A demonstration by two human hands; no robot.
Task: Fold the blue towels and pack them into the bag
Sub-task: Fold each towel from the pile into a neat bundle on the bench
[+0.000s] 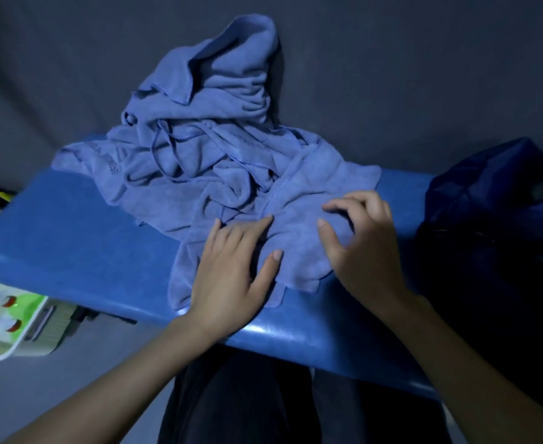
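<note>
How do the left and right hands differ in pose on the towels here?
The left hand lies flat, fingers straight, on the towel pile; the right hand arches with fingers curled, fingertips on the cloth. The left sits nearer the table's front edge. Both touch the same near towel.

Bare forearms (110, 389), no sleeves, dark trousers (241, 398) (dimly lit)

Looks like a dim room in a home, though hard to tell for certain. Glossy blue padded bench (71, 238) set against a dark grey fabric backdrop (424, 75). Pale floor (55, 389) below, with a green-and-white printed plastic box (10, 318) at the left. Dark blue bag (494, 200) slumped at the right end. Low, bluish light throughout.
</note>
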